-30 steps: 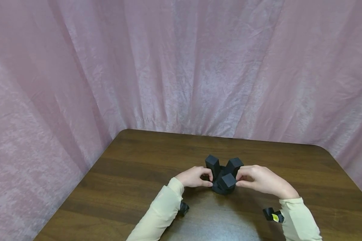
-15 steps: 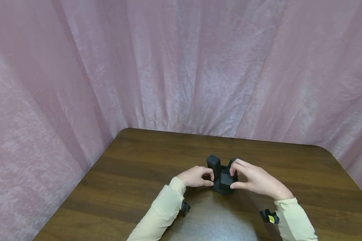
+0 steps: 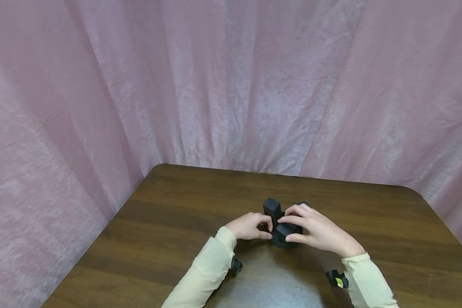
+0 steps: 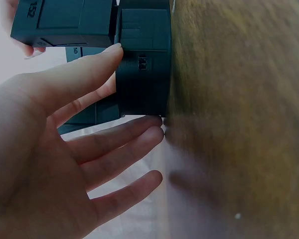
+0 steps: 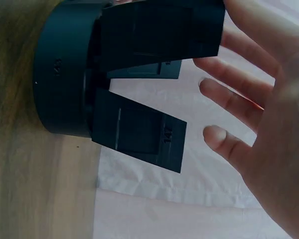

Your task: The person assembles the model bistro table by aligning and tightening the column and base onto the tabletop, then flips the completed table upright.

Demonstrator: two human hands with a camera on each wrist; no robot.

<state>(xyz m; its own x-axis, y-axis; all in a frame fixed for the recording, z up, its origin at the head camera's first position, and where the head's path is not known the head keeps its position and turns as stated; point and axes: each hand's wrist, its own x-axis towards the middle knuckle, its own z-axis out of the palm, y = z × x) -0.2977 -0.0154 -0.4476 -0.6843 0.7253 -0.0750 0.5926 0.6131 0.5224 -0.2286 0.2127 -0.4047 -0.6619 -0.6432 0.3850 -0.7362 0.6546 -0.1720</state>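
Observation:
A black round base (image 3: 280, 244) sits on the wooden table, with black upright blocks standing in it like prongs. Raised numbers mark the parts; one block (image 4: 65, 25) reads 152 in the left wrist view, another (image 5: 142, 132) reads 147 in the right wrist view. My left hand (image 3: 247, 226) holds the left side of the base, thumb on its wall and other fingertips down by the table. My right hand (image 3: 320, 229) grips the top of the front block (image 3: 283, 231), thumb on the near side. Its fingers partly hide the back right block (image 3: 302, 203). The left block (image 3: 272, 208) stands untouched.
The brown wooden table (image 3: 192, 201) has rounded far corners. Behind it and to the left hangs a pink curtain (image 3: 231, 85). Black wrist cameras sit under both sleeves, the left one (image 3: 236, 266) and the right one (image 3: 336, 279), close to the tabletop.
My right hand has moved left from the right side of the assembly onto the front block, which has shifted slightly and tilted leftward. My left hand has stayed at the base.

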